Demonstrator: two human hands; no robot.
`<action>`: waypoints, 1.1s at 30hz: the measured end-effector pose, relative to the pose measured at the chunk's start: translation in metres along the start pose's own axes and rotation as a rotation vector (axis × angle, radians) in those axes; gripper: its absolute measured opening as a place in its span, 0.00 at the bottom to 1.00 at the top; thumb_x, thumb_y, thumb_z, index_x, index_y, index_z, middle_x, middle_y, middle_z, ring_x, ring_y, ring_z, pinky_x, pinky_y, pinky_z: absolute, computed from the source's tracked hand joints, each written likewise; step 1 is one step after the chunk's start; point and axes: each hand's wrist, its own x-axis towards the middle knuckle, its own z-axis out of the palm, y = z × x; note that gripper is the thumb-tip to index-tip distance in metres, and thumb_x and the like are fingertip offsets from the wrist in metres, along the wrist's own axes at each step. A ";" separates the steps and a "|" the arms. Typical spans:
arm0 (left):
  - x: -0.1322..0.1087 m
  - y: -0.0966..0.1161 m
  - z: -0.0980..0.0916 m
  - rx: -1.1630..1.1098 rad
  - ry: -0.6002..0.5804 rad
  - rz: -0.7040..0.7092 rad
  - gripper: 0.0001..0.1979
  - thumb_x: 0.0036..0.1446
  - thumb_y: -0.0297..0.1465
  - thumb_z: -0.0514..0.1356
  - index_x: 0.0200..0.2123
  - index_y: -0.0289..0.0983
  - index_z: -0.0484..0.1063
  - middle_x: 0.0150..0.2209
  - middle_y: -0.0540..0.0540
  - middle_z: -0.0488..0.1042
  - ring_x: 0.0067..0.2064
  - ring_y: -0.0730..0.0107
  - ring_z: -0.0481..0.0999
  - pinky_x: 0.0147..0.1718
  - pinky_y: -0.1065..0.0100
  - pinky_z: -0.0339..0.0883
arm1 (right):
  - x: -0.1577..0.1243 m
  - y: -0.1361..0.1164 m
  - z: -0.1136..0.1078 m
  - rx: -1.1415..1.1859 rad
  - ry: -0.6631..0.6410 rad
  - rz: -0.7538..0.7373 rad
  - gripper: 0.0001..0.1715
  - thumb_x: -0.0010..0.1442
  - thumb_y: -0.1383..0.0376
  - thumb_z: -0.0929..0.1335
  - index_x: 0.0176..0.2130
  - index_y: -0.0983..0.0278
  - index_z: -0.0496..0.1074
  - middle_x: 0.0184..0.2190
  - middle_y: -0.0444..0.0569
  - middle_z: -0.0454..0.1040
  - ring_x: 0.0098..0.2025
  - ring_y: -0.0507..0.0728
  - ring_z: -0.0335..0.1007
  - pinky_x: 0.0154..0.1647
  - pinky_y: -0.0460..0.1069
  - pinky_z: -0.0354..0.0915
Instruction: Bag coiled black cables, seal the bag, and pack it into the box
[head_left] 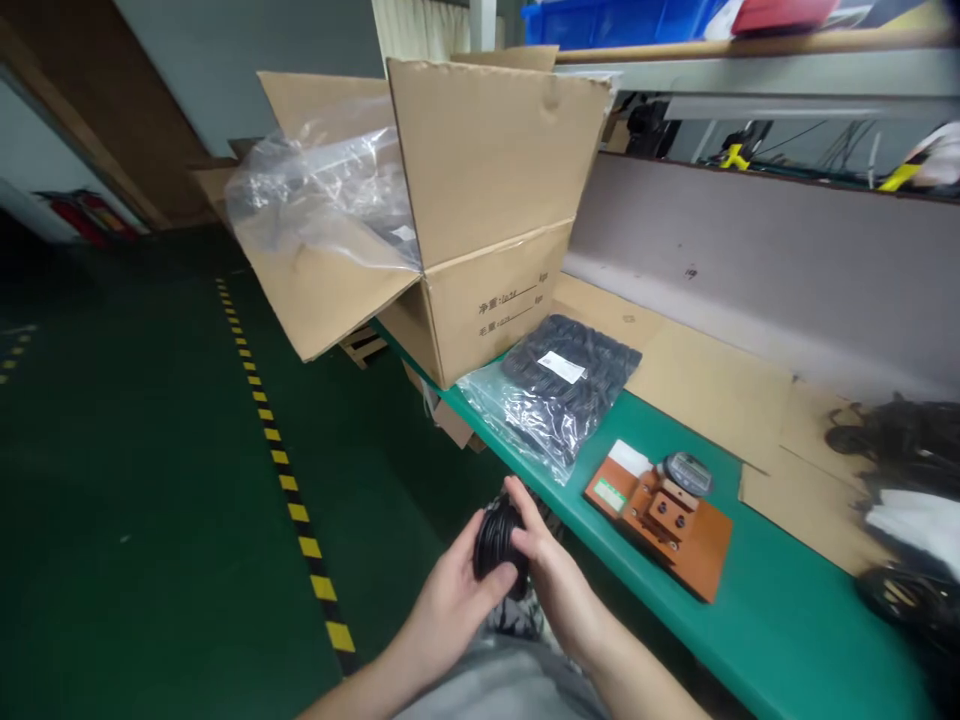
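Note:
A bundle of thin black loops (pixel 495 540), packed close side by side, is held between both hands in front of my body, just off the bench's front edge. My left hand (pixel 459 598) wraps its left side, with the thumb across the lower front. My right hand (pixel 553 575) closes on it from the right, its fingers along the top and right side. Whether the loops are separate rings or one coil, I cannot tell. Closest on the bench is a clear plastic bag (pixel 551 425) of dark parts with a white label (pixel 561 367).
An open cardboard box (pixel 499 290) with a plastic liner (pixel 322 190) overhangs the green bench (pixel 645 420). An orange fixture (pixel 705 545) carries a round gauge (pixel 686 474). Black parts (pixel 915 440) lie at the right on cardboard sheets (pixel 697 385). Floor tape (pixel 289 483) runs at left.

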 end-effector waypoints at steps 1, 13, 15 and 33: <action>0.001 0.000 0.001 -0.021 0.007 0.003 0.44 0.56 0.41 0.60 0.64 0.29 0.36 0.65 0.39 0.42 0.65 0.70 0.48 0.62 0.72 0.51 | 0.000 0.002 0.004 0.050 0.029 0.005 0.31 0.54 0.48 0.64 0.56 0.44 0.57 0.62 0.30 0.42 0.67 0.52 0.31 0.72 0.59 0.28; 0.032 0.022 0.003 -0.328 0.121 -0.010 0.24 0.57 0.35 0.61 0.55 0.33 0.62 0.57 0.41 0.62 0.57 0.62 0.63 0.56 0.64 0.60 | 0.031 -0.009 0.038 0.198 0.179 -0.119 0.34 0.51 0.42 0.67 0.54 0.49 0.63 0.61 0.32 0.46 0.66 0.51 0.34 0.73 0.55 0.29; 0.039 0.027 0.000 -0.281 0.155 0.014 0.25 0.54 0.35 0.63 0.54 0.33 0.63 0.56 0.40 0.64 0.56 0.62 0.64 0.55 0.64 0.60 | 0.038 -0.016 0.040 0.169 0.175 -0.148 0.32 0.52 0.43 0.66 0.53 0.48 0.63 0.61 0.32 0.47 0.66 0.50 0.35 0.73 0.55 0.29; 0.114 0.065 -0.052 0.907 0.446 0.459 0.32 0.51 0.42 0.60 0.57 0.36 0.58 0.55 0.45 0.63 0.56 0.67 0.64 0.56 0.66 0.58 | 0.124 -0.071 -0.018 -1.543 0.498 -0.860 0.10 0.60 0.67 0.62 0.44 0.63 0.64 0.42 0.48 0.63 0.43 0.54 0.59 0.44 0.50 0.59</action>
